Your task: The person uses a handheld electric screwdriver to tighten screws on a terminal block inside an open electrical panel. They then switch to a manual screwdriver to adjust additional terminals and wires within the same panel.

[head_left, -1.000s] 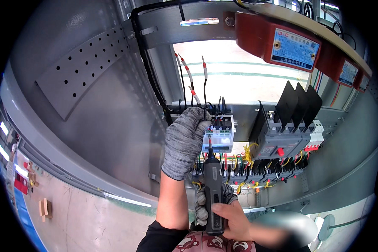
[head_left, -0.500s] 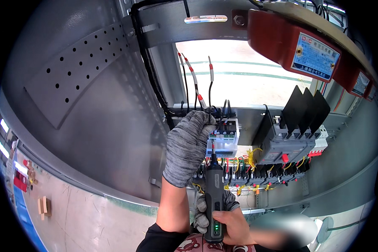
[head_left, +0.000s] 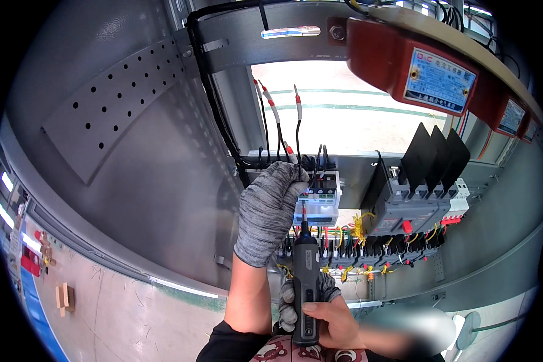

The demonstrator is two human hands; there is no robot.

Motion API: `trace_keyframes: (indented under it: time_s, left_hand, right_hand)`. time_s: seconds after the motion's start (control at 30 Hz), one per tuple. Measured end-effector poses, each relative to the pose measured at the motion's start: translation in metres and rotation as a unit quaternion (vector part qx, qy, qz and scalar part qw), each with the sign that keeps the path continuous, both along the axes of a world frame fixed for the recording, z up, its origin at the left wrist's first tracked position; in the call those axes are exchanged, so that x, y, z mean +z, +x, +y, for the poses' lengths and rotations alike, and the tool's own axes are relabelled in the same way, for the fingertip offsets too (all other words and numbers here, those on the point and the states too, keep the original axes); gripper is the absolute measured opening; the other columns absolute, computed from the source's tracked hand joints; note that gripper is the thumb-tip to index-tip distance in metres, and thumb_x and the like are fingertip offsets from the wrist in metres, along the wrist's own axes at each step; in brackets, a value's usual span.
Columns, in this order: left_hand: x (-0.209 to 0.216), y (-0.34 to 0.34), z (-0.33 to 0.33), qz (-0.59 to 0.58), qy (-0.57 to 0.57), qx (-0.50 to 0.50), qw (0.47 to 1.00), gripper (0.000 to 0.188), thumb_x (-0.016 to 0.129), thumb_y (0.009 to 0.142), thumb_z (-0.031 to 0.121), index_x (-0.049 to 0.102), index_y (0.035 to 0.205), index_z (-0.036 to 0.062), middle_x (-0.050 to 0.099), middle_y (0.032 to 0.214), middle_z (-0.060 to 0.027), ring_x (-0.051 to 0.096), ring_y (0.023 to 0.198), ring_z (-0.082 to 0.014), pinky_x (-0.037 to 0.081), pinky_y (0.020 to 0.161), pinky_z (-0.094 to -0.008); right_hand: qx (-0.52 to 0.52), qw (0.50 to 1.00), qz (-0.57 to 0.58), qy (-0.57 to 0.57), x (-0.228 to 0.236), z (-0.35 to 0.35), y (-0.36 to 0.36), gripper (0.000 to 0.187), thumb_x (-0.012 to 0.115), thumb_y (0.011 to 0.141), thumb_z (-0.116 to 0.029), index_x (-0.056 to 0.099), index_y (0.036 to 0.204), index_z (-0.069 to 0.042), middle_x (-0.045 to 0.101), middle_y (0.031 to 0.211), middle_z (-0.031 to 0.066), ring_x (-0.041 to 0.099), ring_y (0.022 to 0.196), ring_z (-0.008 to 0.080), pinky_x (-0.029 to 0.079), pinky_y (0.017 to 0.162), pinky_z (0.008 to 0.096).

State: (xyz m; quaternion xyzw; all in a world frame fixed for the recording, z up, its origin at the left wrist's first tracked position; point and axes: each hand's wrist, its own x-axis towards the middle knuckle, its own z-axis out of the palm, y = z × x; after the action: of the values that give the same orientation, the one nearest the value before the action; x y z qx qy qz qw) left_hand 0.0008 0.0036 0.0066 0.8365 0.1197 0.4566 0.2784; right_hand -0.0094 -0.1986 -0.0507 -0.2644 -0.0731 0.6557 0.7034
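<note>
My left hand (head_left: 270, 211), in a grey knitted glove, is closed in a pinch at the upper left of a small white meter-like module (head_left: 320, 202). A black wire (head_left: 298, 136) with a red-and-white end sleeve runs up from its fingertips, which partly hide the terminals. Below, my right hand (head_left: 323, 320) wraps round a dark cordless electric screwdriver (head_left: 306, 283); its thumb is bare and its other visible fingers are gloved. The screwdriver stands upright in view, its bit reaching the module's lower left front. Whether the bit sits in a screw I cannot tell.
Several loose black wires (head_left: 276, 123) stick up behind the module. To the right are a large grey circuit breaker (head_left: 404, 211) with black barrier plates and red current transformers (head_left: 380, 60). A row of small breakers (head_left: 368, 250) with coloured wires lies below. Grey cabinet walls (head_left: 157, 199) surround everything.
The green lights on the screwdriver's handle have gone out. The view has shifted slightly; both hands keep nearly the same place at the module.
</note>
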Motion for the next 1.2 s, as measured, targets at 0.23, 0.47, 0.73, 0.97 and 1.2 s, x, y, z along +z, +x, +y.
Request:
trace_keyframes:
  time_s: [0.23, 0.47, 0.73, 0.97, 1.2]
  left_hand:
    - [0.001, 0.0, 0.0, 0.017, 0.022, -0.007, 1.0, 0.012, 0.064, 0.081, 0.003, 0.064, 0.092, 0.0022, 0.067, 0.084, -0.0101, 0.064, 0.078, -0.0204, 0.05, 0.074, -0.0299]
    - [0.0, 0.001, 0.0, 0.013, -0.008, -0.004, 1.0, 0.012, 0.064, 0.081, 0.003, 0.063, 0.094, 0.002, 0.066, 0.083, -0.0091, 0.064, 0.077, -0.0188, 0.05, 0.073, -0.0286]
    - [-0.001, -0.008, -0.004, 0.014, 0.041, 0.0, 0.999, 0.012, 0.065, 0.08, 0.004, 0.063, 0.091, 0.0025, 0.064, 0.081, -0.0092, 0.063, 0.076, -0.0181, 0.05, 0.072, -0.029]
    - [0.0, -0.003, 0.004, 0.046, -0.042, -0.018, 0.998, 0.01, 0.061, 0.083, 0.004, 0.06, 0.092, 0.0018, 0.063, 0.081, -0.0081, 0.06, 0.075, -0.0148, 0.049, 0.072, -0.0277]
    - [0.01, 0.0, -0.002, 0.081, -0.036, 0.017, 0.996, 0.014, 0.063, 0.081, 0.011, 0.062, 0.093, 0.0037, 0.063, 0.084, -0.0139, 0.061, 0.082, -0.0312, 0.048, 0.075, -0.0381]
  right_hand:
    - [0.008, 1.0, -0.02, 0.007, -0.001, -0.003, 0.002, 0.032, 0.051, 0.086, -0.008, 0.048, 0.116, 0.005, 0.057, 0.093, 0.014, 0.059, 0.082, 0.0203, 0.05, 0.076, 0.0346]
    - [0.013, 0.989, -0.144, 0.027, -0.004, -0.004, 0.003, 0.033, 0.052, 0.086, -0.011, 0.048, 0.115, 0.004, 0.056, 0.09, 0.0129, 0.058, 0.081, 0.0199, 0.05, 0.075, 0.0346]
    - [0.018, 0.976, -0.215, 0.031, -0.009, -0.005, 0.004, 0.034, 0.05, 0.088, -0.013, 0.047, 0.118, 0.003, 0.058, 0.094, 0.0119, 0.059, 0.085, 0.0187, 0.051, 0.079, 0.0353]
    - [0.031, 0.998, -0.043, 0.018, -0.006, -0.004, 0.005, 0.032, 0.047, 0.09, -0.014, 0.05, 0.118, 0.003, 0.061, 0.094, 0.0107, 0.062, 0.085, 0.0173, 0.053, 0.075, 0.0333]
    - [0.014, 0.985, -0.168, 0.029, -0.017, -0.005, 0.009, 0.026, 0.054, 0.087, -0.003, 0.054, 0.113, 0.0, 0.063, 0.09, 0.0098, 0.065, 0.08, 0.0188, 0.054, 0.07, 0.0317]
